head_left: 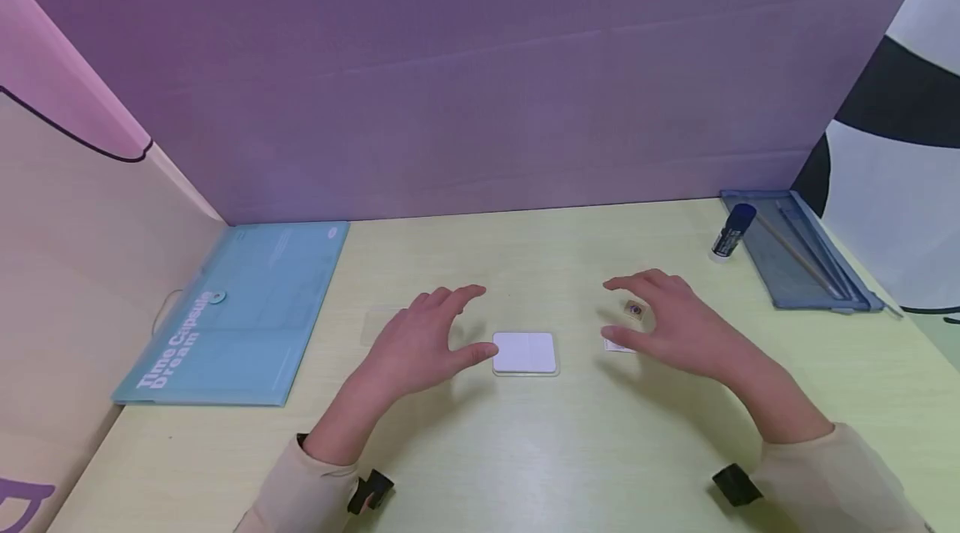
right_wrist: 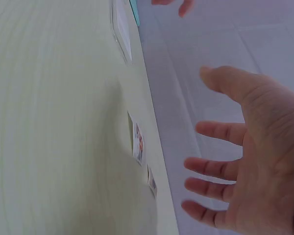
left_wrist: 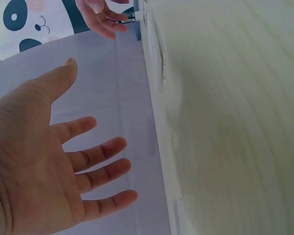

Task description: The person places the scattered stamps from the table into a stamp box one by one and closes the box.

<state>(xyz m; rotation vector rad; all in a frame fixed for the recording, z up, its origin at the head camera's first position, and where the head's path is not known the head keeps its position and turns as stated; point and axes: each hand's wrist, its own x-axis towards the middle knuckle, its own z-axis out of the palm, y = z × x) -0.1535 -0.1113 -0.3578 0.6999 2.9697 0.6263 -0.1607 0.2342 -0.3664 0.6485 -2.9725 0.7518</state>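
Note:
Both hands hover above the table with fingers spread, holding nothing. My left hand (head_left: 423, 341) is just left of a white rounded card stack or case (head_left: 524, 353), its thumb tip overlapping the edge in the head view. My right hand (head_left: 678, 329) is farther right, above a small printed piece (head_left: 619, 346) partly hidden by its thumb and a small brownish sticker-like piece (head_left: 634, 309). In the right wrist view both small pieces, a printed one (right_wrist: 138, 143) and another (right_wrist: 152, 181), lie on the table beyond the hand (right_wrist: 264, 161). The left wrist view shows the left palm (left_wrist: 34, 161).
A blue folder (head_left: 247, 316) lies at the left. Near the left hand is a faint transparent sheet (head_left: 377, 323). At the back right, a glue stick (head_left: 733, 231) stands beside a blue mesh pouch (head_left: 772, 266) with thin sticks. A purple panel (head_left: 480, 82) rises behind the table.

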